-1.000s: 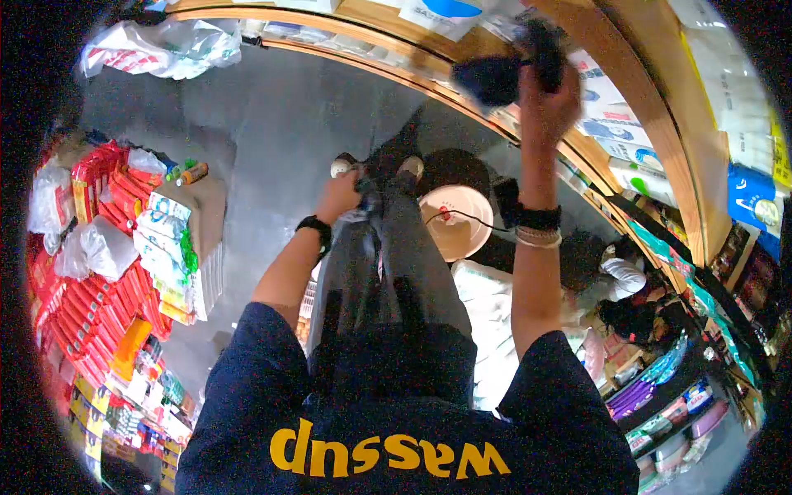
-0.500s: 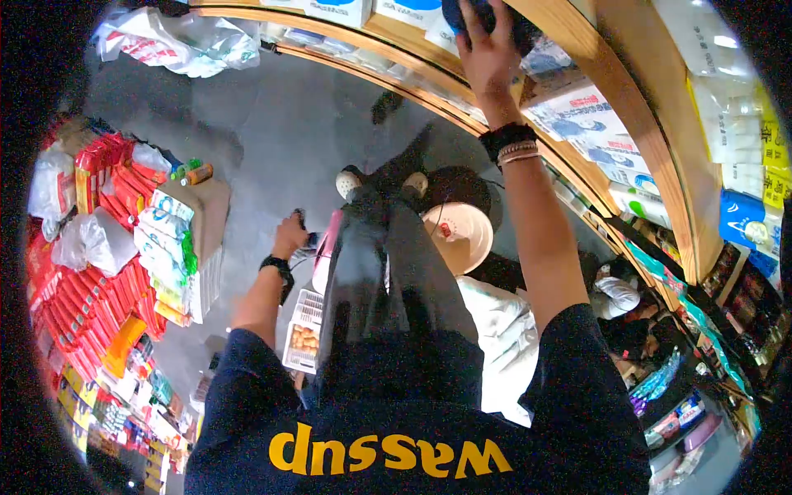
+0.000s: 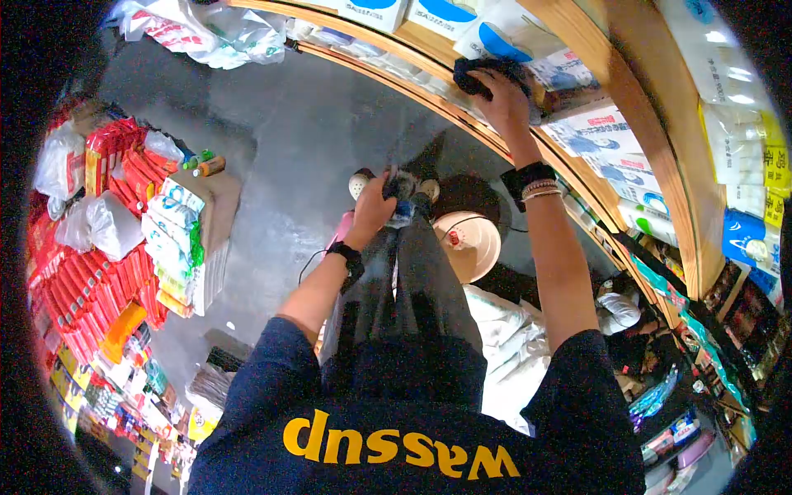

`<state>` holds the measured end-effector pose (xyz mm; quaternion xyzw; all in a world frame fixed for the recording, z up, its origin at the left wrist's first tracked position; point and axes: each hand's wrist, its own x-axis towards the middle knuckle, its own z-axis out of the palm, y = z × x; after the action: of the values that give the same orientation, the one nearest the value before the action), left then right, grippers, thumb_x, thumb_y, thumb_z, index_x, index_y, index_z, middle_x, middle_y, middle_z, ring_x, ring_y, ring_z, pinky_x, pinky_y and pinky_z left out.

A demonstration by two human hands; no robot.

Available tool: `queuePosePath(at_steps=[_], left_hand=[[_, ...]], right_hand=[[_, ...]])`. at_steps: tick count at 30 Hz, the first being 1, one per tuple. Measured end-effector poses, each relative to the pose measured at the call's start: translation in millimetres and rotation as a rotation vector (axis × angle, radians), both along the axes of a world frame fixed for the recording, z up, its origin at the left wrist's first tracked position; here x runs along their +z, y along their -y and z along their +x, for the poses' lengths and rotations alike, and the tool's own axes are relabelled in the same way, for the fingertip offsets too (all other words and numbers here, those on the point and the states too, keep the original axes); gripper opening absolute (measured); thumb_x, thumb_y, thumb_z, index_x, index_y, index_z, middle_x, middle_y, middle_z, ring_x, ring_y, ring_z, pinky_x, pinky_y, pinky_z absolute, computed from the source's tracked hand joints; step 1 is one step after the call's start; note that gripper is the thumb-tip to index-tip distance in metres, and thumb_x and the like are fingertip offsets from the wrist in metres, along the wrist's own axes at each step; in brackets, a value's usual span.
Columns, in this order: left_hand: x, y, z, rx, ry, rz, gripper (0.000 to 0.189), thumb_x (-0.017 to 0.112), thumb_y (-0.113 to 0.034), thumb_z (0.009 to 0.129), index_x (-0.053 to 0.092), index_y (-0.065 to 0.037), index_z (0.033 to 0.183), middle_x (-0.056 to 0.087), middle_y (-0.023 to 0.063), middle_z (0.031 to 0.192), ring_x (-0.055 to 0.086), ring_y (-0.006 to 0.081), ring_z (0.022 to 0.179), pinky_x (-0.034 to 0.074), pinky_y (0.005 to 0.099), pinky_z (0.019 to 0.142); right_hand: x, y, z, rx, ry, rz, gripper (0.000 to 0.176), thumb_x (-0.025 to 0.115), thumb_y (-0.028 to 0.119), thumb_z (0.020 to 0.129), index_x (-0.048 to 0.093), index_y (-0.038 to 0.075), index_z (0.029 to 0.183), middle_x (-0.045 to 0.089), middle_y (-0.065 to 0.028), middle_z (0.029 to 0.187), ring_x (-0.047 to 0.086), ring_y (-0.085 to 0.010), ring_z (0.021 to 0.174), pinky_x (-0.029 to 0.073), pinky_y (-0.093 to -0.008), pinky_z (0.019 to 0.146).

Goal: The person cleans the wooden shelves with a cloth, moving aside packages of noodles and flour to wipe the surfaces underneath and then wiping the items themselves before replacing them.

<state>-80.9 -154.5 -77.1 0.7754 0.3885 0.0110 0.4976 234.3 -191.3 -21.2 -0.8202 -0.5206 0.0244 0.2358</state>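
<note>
My right hand (image 3: 503, 107) presses a dark bundled cloth (image 3: 478, 76) against the front edge of the wooden shelf (image 3: 429, 91), beside packs with blue and white labels. Its fingers are curled over the cloth. My left hand (image 3: 375, 213) is in front of my legs, closed round a small see-through, bluish bottle-like thing (image 3: 402, 206) with a dark part near my fingers. Its exact kind is blurred.
White paper-like packs (image 3: 602, 148) fill the shelf on the right. A round pinkish tub (image 3: 478, 247) stands by my right leg, near white sacks (image 3: 503, 330). Red packets (image 3: 82, 289) are piled on the left. Plastic bags (image 3: 206, 37) lie at the far left.
My left hand has swung up and right, from beside my leg to before my shoes, with the bottle-like thing. My right hand, holding the cloth, has come nearer along the shelf edge.
</note>
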Motion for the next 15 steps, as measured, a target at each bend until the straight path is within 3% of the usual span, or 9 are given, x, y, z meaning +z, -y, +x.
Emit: queuePosePath(at_steps=[1, 3, 5, 6, 9, 12, 13, 14, 15], left_hand=[[13, -10, 10, 0.0, 0.0, 0.0, 0.047, 0.053, -0.009, 0.066, 0.048, -0.001, 0.112, 0.055, 0.0213, 0.1, 0.052, 0.0365, 0.095, 0.042, 0.0404, 0.082], [39, -29, 26, 0.069, 0.143, 0.01, 0.048, 0.053, -0.006, 0.065, 0.048, 0.0, 0.112, 0.055, 0.0226, 0.1, 0.052, 0.0364, 0.096, 0.041, 0.0382, 0.083], [39, -51, 35, 0.102, 0.222, -0.016, 0.049, 0.056, -0.003, 0.063, 0.048, -0.001, 0.112, 0.054, 0.0233, 0.102, 0.05, 0.0374, 0.098, 0.04, 0.0377, 0.086], [49, -64, 43, 0.056, 0.263, 0.181, 0.051, 0.057, -0.002, 0.062, 0.048, -0.002, 0.112, 0.052, 0.0232, 0.104, 0.048, 0.0382, 0.1, 0.039, 0.0387, 0.087], [106, -94, 87, -0.016, 0.373, 0.513, 0.056, 0.06, 0.0, 0.06, 0.045, -0.003, 0.114, 0.047, 0.0222, 0.111, 0.044, 0.04, 0.105, 0.037, 0.0418, 0.089], [103, -111, 153, -0.146, 0.401, 0.454, 0.055, 0.057, 0.003, 0.062, 0.043, -0.003, 0.115, 0.046, 0.0218, 0.11, 0.044, 0.0404, 0.102, 0.038, 0.0426, 0.087], [99, -113, 180, -0.226, 0.581, 0.502, 0.053, 0.056, 0.002, 0.063, 0.044, -0.004, 0.114, 0.047, 0.0197, 0.109, 0.045, 0.0387, 0.1, 0.039, 0.0414, 0.085], [94, -117, 198, -0.304, 0.761, 0.545, 0.051, 0.055, 0.002, 0.065, 0.045, -0.005, 0.114, 0.047, 0.0177, 0.108, 0.046, 0.0369, 0.098, 0.041, 0.0402, 0.083], [80, -120, 207, -0.298, 0.766, 0.541, 0.051, 0.055, 0.002, 0.065, 0.045, -0.005, 0.114, 0.047, 0.0177, 0.108, 0.046, 0.0369, 0.098, 0.041, 0.0402, 0.083]], right_hand=[[7, -1, -1, 0.0, 0.0, 0.0, 0.035, 0.062, 0.019, 0.068, 0.059, 0.021, 0.103, 0.058, -0.0057, 0.105, 0.057, -0.0309, 0.089, 0.048, -0.0379, 0.074], [20, -4, -2, -0.265, -0.216, -0.169, 0.034, 0.063, 0.02, 0.064, 0.062, 0.013, 0.097, 0.063, -0.0104, 0.09, 0.061, -0.0289, 0.079, 0.048, -0.0349, 0.072], [6, -5, 7, -0.358, -0.327, -0.13, 0.035, 0.063, 0.021, 0.063, 0.063, 0.009, 0.096, 0.064, -0.0116, 0.086, 0.061, -0.0261, 0.074, 0.049, -0.0336, 0.07], [-3, -4, 10, -0.461, -0.44, -0.097, 0.037, 0.063, 0.022, 0.062, 0.063, 0.004, 0.095, 0.064, -0.0127, 0.082, 0.062, -0.0233, 0.069, 0.049, -0.0323, 0.068], [-21, 2, 14, -0.379, -0.517, 0.059, 0.036, 0.063, 0.019, 0.066, 0.061, -0.001, 0.095, 0.064, -0.0127, 0.081, 0.061, -0.0175, 0.066, 0.05, -0.0306, 0.062], [-33, 2, 22, -0.311, -0.534, 0.051, 0.031, 0.062, 0.012, 0.068, 0.061, -0.002, 0.095, 0.063, -0.0114, 0.083, 0.061, -0.0172, 0.068, 0.051, -0.0297, 0.058], [-34, 1, 23, -0.309, -0.529, 0.052, 0.031, 0.062, 0.012, 0.068, 0.061, -0.002, 0.095, 0.063, -0.0114, 0.083, 0.061, -0.0172, 0.068, 0.051, -0.0297, 0.058], [-35, 0, 24, -0.323, -0.689, 0.112, 0.027, 0.062, 0.016, 0.068, 0.062, 0.002, 0.091, 0.063, -0.0121, 0.081, 0.061, -0.0227, 0.073, 0.05, -0.0335, 0.064], [-38, 1, 25, -0.336, -0.848, 0.169, 0.023, 0.062, 0.02, 0.069, 0.063, 0.006, 0.086, 0.063, -0.0129, 0.08, 0.061, -0.0282, 0.078, 0.049, -0.0373, 0.07]])
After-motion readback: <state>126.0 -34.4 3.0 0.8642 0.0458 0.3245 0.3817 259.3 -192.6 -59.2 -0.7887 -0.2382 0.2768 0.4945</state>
